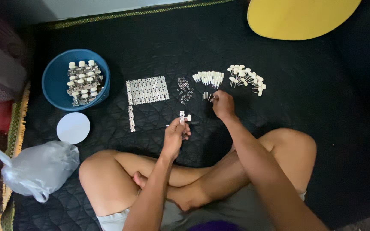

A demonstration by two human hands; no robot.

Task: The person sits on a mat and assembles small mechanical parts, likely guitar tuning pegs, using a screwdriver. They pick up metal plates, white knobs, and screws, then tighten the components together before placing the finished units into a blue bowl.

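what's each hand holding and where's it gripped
The left hand pinches a small metal part with a white knob by its lower end. The right hand reaches into the small metal pins; any hold is hidden.

The person wears light grey shorts [120, 220], with both arms bare and sleeveless.

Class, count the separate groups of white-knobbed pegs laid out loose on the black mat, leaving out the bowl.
2: a tidy row above the right hand, and a looser pile just right of it. More white-knobbed parts sit in the blue bowl; some may be hidden.
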